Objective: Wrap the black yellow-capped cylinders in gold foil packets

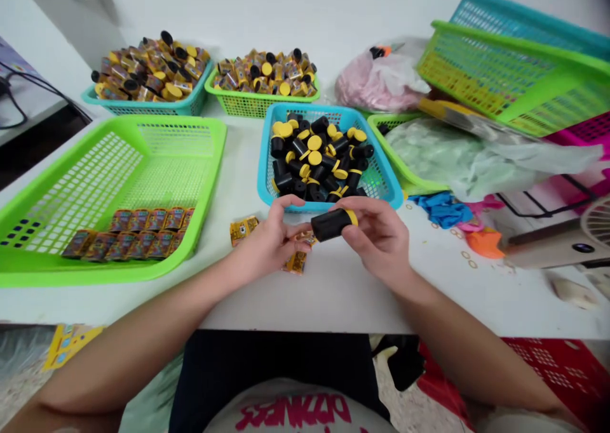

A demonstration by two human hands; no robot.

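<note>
My right hand [381, 233] is closed on a small black canister [328, 225] with a yellow cap. The canister lies on its side in the air, its black end pointing at my left hand. My left hand [269, 236] has its fingers curled at an orange printed label sleeve [305, 237], which it appears to pinch; the fingers partly cover it. Below on the table lies another printed sleeve [295, 263], and one more printed sleeve [244, 230] sits just beyond my left wrist. Behind both hands stands a blue basket [264, 166] full of black canisters with yellow caps.
At left, a green basket [216, 160] holds rows of labelled canisters [138, 233]. A teal basket [152, 108] and a green basket [248, 105] at the back are heaped with labelled canisters. On the right are stacked baskets [515, 71], plastic bags [438, 153], balloons [441, 209] and a fan [562, 233].
</note>
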